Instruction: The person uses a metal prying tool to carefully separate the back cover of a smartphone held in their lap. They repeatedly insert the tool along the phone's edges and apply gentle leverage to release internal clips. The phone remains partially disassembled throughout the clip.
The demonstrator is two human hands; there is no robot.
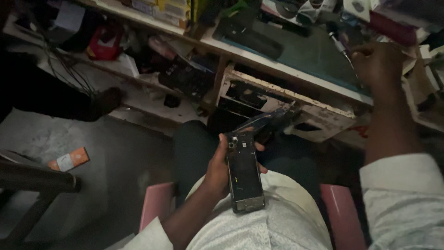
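My left hand (217,167) grips an opened smartphone (244,175) over my lap, its bare inner frame and camera facing up. A dark panel (268,121) hinges up and away from the phone's top end toward the workbench. My right hand (378,64) is raised over the bench at the upper right, fingers closed around a thin screwdriver (341,46) whose tip points down at the green mat (305,51).
A cluttered workbench (286,74) with an open drawer (277,99) stands ahead. Shelves with boxes and cables fill the upper left. An orange-and-white packet (69,159) lies on the grey floor. A pink stool edge (157,203) shows beneath me. Another person's dark shoe (104,102) rests at left.
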